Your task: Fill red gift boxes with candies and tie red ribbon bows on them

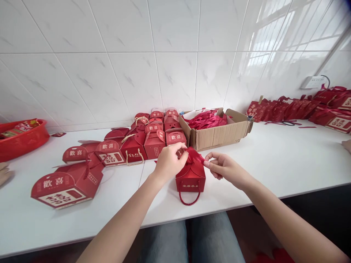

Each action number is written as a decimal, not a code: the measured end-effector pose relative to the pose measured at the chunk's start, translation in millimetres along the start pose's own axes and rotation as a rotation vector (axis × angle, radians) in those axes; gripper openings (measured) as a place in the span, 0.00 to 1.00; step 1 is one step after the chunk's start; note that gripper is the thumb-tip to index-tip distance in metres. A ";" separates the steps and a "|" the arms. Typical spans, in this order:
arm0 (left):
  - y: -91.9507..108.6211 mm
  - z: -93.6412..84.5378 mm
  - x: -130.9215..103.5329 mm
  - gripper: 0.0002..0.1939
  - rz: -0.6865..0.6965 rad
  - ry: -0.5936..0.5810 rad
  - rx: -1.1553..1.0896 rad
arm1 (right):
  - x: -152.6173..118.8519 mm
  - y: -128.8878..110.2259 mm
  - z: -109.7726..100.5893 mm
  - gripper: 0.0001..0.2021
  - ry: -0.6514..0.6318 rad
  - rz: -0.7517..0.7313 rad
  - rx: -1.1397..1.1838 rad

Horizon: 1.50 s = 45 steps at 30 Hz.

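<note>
In front of me on the white table stands a small red gift box [190, 183] with gold lettering and a red cord handle hanging down its near side. A red satin ribbon [194, 156] is tied at its top. My left hand [172, 159] pinches the ribbon's left part between thumb and fingers. My right hand [223, 166] grips the ribbon's right part, thumb against forefinger, with the other fingers curled. Both hands are just above the box, one on each side.
Behind the box, a cardboard carton [219, 136] holds many red ribbons. Several red boxes [155, 143] are grouped to the left, with a larger red box [65, 184] nearer. A red basin [26, 140] is far left. Red bags [285, 109] line the right. Other people's hands [4, 172] show at both edges.
</note>
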State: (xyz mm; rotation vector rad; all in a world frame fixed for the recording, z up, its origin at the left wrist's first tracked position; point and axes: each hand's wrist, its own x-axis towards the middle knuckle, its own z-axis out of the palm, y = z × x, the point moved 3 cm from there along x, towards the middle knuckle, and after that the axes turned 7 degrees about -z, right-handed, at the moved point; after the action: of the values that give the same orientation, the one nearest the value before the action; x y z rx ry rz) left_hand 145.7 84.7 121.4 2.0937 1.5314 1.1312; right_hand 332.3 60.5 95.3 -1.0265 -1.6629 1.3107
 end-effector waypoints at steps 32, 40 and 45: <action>10.8 -3.6 -6.0 0.03 -0.133 -0.072 -0.319 | 26.8 6.7 31.1 0.15 0.276 -0.219 0.043; -19.1 -16.9 -14.2 0.06 -0.188 0.040 -0.169 | 21.6 -0.3 28.6 0.09 0.213 -0.318 -0.096; -37.3 -6.3 -21.9 0.13 -0.232 0.022 0.081 | 24.0 5.3 19.3 0.12 0.107 -0.289 -0.082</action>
State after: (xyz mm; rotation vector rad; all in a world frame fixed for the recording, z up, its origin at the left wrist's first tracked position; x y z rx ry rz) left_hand 113.9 77.8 92.3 1.8963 1.8030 1.0269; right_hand 306.2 76.3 88.8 -0.8493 -1.7207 0.9900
